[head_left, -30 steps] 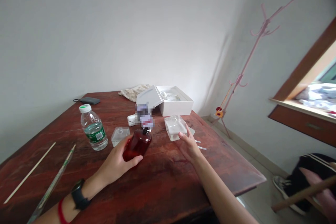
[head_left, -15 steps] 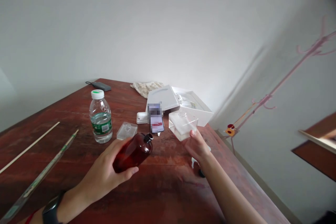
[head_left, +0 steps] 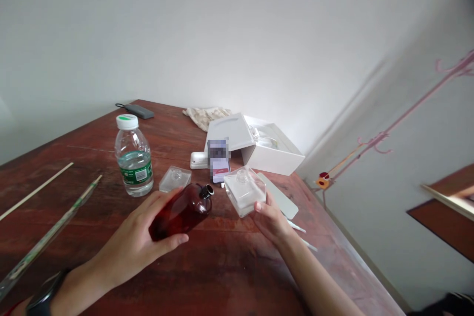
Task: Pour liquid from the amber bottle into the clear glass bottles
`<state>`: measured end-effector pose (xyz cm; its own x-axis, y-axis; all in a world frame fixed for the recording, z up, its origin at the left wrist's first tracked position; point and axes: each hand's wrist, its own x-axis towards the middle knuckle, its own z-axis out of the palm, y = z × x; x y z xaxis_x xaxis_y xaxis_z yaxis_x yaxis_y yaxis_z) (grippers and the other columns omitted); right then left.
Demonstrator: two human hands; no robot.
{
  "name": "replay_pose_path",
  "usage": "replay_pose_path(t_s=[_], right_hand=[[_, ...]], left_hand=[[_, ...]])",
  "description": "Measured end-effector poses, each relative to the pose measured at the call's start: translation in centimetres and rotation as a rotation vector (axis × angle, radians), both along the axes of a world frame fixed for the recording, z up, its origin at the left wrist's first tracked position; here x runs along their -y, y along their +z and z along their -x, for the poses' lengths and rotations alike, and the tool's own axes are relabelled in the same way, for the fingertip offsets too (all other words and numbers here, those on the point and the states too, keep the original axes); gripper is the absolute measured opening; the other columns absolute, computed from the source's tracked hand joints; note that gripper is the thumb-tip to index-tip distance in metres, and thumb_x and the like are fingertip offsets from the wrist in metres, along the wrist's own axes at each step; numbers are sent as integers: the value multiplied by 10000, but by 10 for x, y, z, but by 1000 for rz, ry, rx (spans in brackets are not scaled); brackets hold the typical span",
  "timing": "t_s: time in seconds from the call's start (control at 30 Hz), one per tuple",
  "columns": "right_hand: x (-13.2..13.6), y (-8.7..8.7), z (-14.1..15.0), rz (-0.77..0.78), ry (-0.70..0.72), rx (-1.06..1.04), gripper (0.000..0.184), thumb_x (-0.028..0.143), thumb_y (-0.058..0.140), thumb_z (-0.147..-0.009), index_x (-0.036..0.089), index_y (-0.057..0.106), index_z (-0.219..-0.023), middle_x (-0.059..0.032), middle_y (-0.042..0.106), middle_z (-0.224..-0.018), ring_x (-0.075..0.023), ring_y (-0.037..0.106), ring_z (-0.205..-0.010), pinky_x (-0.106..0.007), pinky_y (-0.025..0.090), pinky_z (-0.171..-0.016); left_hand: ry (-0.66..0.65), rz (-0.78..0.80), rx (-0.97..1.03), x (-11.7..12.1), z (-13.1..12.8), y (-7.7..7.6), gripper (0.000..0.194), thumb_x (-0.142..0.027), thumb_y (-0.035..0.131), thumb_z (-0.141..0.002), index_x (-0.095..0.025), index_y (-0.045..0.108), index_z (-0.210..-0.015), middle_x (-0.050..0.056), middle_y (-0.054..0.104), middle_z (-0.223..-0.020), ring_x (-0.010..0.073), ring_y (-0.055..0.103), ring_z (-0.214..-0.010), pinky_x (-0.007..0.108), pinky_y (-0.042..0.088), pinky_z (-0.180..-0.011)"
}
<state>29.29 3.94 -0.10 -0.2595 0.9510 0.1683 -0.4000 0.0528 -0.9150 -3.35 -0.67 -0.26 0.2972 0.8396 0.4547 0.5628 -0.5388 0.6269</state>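
Note:
My left hand (head_left: pixel 148 227) is wrapped round a dark amber bottle (head_left: pixel 179 211), tilted so that its uncapped black threaded neck points up and to the right. A clear, square glass bottle (head_left: pixel 245 191) is in my right hand (head_left: pixel 272 217), its short round neck leaning toward the upper left. A small gap separates the two bottles above the table. Beyond the amber bottle lies a second clear square piece (head_left: pixel 175 179) with a round neck. How much liquid either held bottle contains, I cannot tell.
On the reddish wooden table (head_left: pixel 229 271) stand a water bottle (head_left: pixel 134 158) and an open white box (head_left: pixel 274 158). A phone (head_left: pixel 221 170) leans near the box. Thin sticks (head_left: pixel 40 187) lie left; a pale flat card (head_left: pixel 279 195) lies right. A grey pouch (head_left: pixel 139 110) sits far back.
The clear square bottle has come left and down, closer to the amber bottle's neck. The pale card behind my right hand now shows. My view has shifted slightly.

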Motion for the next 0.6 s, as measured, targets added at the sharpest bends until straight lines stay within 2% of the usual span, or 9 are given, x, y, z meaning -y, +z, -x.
replay_pose_path(t_s=[0.2, 0.5, 0.6], right_hand=[[1, -6, 3, -12, 57, 27, 711, 426, 984, -656, 299, 700, -1295, -58, 769, -1291, -296, 716, -1153, -336, 567, -877], [10, 10, 12, -4, 60, 57, 705, 340, 1026, -587, 294, 713, -1217, -23, 773, -1177, -248, 715, -1048, -306, 558, -868], [10, 12, 11, -4, 40, 78, 704, 330, 1026, -585, 294, 711, -1214, -24, 770, -1191, -256, 700, -1076, -321, 549, -895]], left_hand=[[-7, 11, -13, -1, 1, 5, 697, -553, 788, -915, -307, 548, -1522, 67, 735, -1376, 315, 742, -1212, 399, 612, -1045], [-42, 18, -10, -4, 3, 4, 713, -547, 799, -903, -293, 553, -1522, 92, 708, -1442, 338, 715, -1274, 426, 617, -1046], [-47, 18, -6, -4, 3, 5, 725, -559, 800, -895, -285, 563, -1524, 99, 698, -1466, 348, 706, -1294, 436, 612, -1062]])
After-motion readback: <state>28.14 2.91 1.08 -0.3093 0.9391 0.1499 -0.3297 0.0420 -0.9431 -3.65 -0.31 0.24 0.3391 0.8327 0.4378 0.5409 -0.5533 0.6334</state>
